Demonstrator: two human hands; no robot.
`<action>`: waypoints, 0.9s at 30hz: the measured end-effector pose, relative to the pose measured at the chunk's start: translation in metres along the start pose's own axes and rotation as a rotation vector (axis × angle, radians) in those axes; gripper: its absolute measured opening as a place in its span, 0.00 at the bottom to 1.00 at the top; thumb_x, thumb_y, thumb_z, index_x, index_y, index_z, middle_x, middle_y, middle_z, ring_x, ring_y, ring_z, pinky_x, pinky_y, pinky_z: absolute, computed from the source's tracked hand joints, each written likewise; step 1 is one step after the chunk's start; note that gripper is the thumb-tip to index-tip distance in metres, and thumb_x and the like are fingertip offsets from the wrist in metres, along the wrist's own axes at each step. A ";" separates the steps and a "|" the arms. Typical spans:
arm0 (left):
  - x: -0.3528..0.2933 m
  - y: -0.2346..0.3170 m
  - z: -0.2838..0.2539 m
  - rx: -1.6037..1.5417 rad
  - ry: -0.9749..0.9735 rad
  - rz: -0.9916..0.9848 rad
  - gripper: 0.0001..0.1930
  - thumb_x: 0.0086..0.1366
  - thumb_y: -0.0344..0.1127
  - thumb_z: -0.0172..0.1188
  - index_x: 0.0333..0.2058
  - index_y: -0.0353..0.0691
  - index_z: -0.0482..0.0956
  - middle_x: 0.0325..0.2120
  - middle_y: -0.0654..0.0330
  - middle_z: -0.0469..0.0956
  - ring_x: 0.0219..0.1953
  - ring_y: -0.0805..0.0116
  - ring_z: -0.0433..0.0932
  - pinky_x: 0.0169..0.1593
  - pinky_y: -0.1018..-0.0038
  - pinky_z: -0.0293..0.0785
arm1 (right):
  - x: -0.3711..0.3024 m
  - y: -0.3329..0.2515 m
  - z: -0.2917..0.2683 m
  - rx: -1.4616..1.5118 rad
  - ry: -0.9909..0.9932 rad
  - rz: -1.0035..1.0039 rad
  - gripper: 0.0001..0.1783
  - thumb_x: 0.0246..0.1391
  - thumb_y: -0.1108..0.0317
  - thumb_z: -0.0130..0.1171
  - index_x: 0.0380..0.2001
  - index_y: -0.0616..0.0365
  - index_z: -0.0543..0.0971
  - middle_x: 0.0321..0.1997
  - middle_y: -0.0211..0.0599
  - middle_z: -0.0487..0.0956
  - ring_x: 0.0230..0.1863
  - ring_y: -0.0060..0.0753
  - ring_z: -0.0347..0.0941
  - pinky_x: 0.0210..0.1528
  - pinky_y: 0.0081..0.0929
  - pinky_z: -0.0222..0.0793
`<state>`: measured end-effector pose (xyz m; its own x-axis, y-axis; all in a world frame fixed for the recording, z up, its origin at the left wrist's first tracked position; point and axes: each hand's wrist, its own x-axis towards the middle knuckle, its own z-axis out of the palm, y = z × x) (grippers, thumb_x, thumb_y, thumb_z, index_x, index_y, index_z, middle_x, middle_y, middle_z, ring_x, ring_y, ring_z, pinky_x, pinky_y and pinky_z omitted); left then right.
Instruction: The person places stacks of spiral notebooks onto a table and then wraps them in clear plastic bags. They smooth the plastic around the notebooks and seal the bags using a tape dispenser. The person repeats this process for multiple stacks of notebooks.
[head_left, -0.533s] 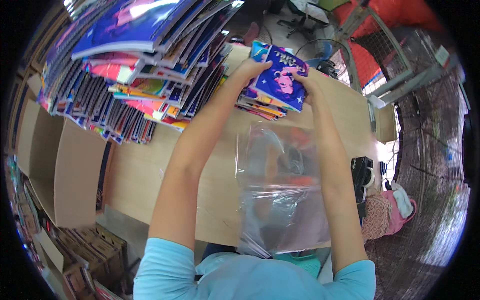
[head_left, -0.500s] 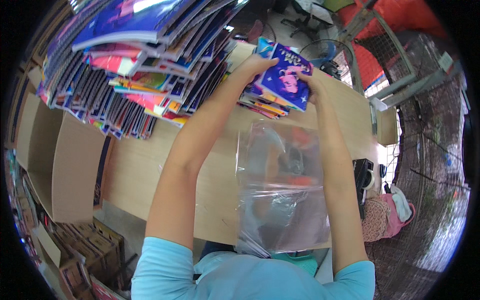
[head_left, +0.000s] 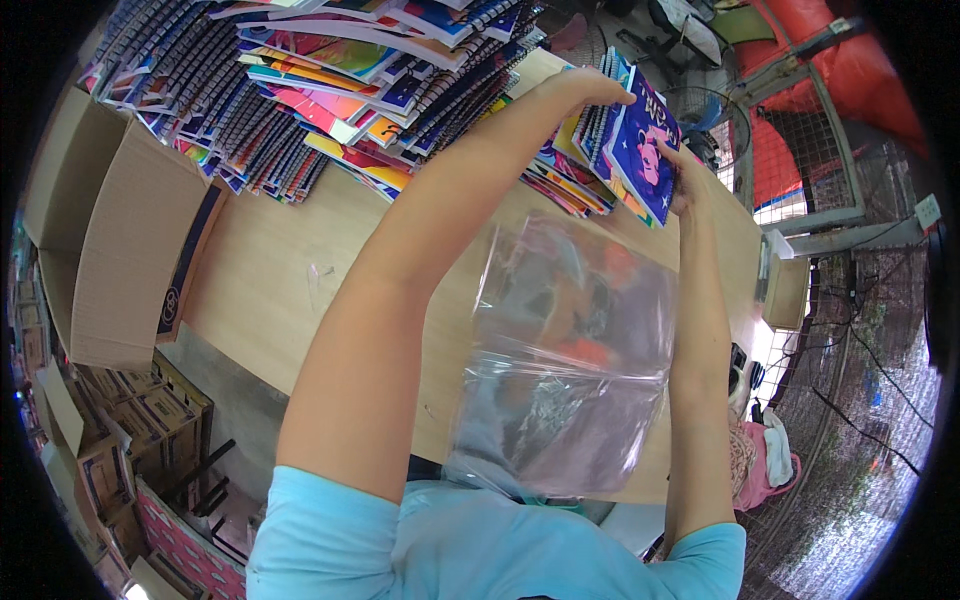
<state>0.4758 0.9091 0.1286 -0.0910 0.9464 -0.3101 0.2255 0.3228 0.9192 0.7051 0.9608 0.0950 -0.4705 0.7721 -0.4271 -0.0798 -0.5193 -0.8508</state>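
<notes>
Many stacked notebooks (head_left: pixel 330 95), carton (head_left: pixel 140 235) left of hands (head_left: pixel 600 88) (head_left: pixel 690 182)

Room over tabletop (head_left: pixel 260 265) beside box (head_left: pixel 130 250), barrier of notebooks (head_left: pixel 325 105) beyond

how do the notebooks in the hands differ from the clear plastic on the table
The notebooks are opaque, with a purple-blue front; the clear plastic is see-through and glossy. The notebooks are tilted between the left hand and right hand; the clear plastic lies on the table. The notebooks form a thick bundle; the clear plastic looks thin. Both look roughly rectangular.
</notes>
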 end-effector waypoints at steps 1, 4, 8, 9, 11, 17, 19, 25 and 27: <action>0.000 0.000 -0.001 -0.006 -0.003 -0.030 0.35 0.54 0.54 0.64 0.54 0.36 0.70 0.54 0.49 0.70 0.56 0.56 0.69 0.59 0.59 0.61 | 0.001 0.000 -0.004 -0.005 -0.005 0.021 0.21 0.53 0.66 0.60 0.50 0.58 0.71 0.48 0.41 0.77 0.43 0.36 0.77 0.47 0.37 0.76; -0.018 0.012 -0.002 -0.148 -0.189 -0.106 0.31 0.53 0.52 0.66 0.50 0.37 0.74 0.47 0.52 0.75 0.47 0.60 0.75 0.50 0.61 0.70 | -0.009 0.003 -0.012 0.026 -0.016 0.006 0.22 0.54 0.65 0.60 0.51 0.60 0.71 0.48 0.41 0.77 0.44 0.35 0.77 0.49 0.36 0.75; -0.012 0.018 0.015 0.046 0.155 -0.051 0.30 0.49 0.46 0.70 0.47 0.32 0.74 0.44 0.52 0.77 0.40 0.60 0.79 0.41 0.63 0.77 | -0.008 0.003 -0.010 0.008 -0.069 -0.029 0.24 0.55 0.64 0.59 0.53 0.59 0.69 0.50 0.41 0.76 0.48 0.36 0.75 0.52 0.37 0.73; -0.009 0.017 0.015 -0.027 0.069 -0.077 0.31 0.49 0.46 0.70 0.48 0.32 0.74 0.44 0.52 0.77 0.41 0.60 0.79 0.42 0.62 0.77 | -0.007 0.002 -0.013 0.016 -0.077 -0.026 0.24 0.55 0.64 0.59 0.53 0.59 0.69 0.51 0.41 0.75 0.49 0.36 0.75 0.52 0.37 0.73; -0.002 0.017 0.016 -0.171 -0.106 -0.127 0.32 0.49 0.46 0.70 0.49 0.32 0.73 0.45 0.50 0.76 0.41 0.59 0.79 0.42 0.61 0.76 | -0.007 0.000 -0.019 0.041 -0.120 -0.008 0.25 0.55 0.64 0.59 0.54 0.58 0.68 0.52 0.41 0.75 0.49 0.37 0.75 0.52 0.38 0.73; 0.072 -0.043 -0.005 0.249 0.160 -0.110 0.28 0.48 0.48 0.67 0.45 0.35 0.78 0.42 0.54 0.79 0.42 0.61 0.78 0.51 0.67 0.70 | -0.001 -0.008 0.019 0.007 -0.133 0.000 0.22 0.54 0.67 0.60 0.51 0.59 0.70 0.48 0.43 0.77 0.45 0.37 0.77 0.51 0.40 0.75; 0.069 -0.042 0.010 0.306 0.232 -0.085 0.30 0.46 0.51 0.68 0.45 0.36 0.79 0.42 0.53 0.79 0.44 0.60 0.77 0.55 0.65 0.65 | -0.002 -0.004 0.007 -0.029 -0.047 0.008 0.22 0.54 0.67 0.60 0.51 0.60 0.70 0.47 0.43 0.77 0.44 0.37 0.78 0.50 0.40 0.75; 0.039 0.011 0.028 0.690 0.384 -0.068 0.39 0.39 0.61 0.69 0.45 0.37 0.79 0.46 0.47 0.76 0.50 0.52 0.75 0.57 0.55 0.62 | -0.008 0.006 -0.009 0.009 -0.068 -0.006 0.22 0.56 0.67 0.58 0.52 0.61 0.68 0.49 0.44 0.76 0.47 0.38 0.76 0.49 0.40 0.76; 0.016 0.024 0.030 0.711 0.472 -0.114 0.40 0.38 0.63 0.69 0.45 0.36 0.79 0.50 0.44 0.74 0.52 0.50 0.73 0.57 0.54 0.62 | -0.011 0.011 -0.003 0.029 -0.078 -0.029 0.22 0.55 0.67 0.58 0.52 0.61 0.68 0.49 0.44 0.76 0.47 0.38 0.76 0.49 0.40 0.76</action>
<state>0.5088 0.9327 0.1387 -0.5079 0.8540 -0.1128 0.7303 0.4963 0.4694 0.7121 0.9478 0.0891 -0.5347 0.7567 -0.3761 -0.1191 -0.5081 -0.8530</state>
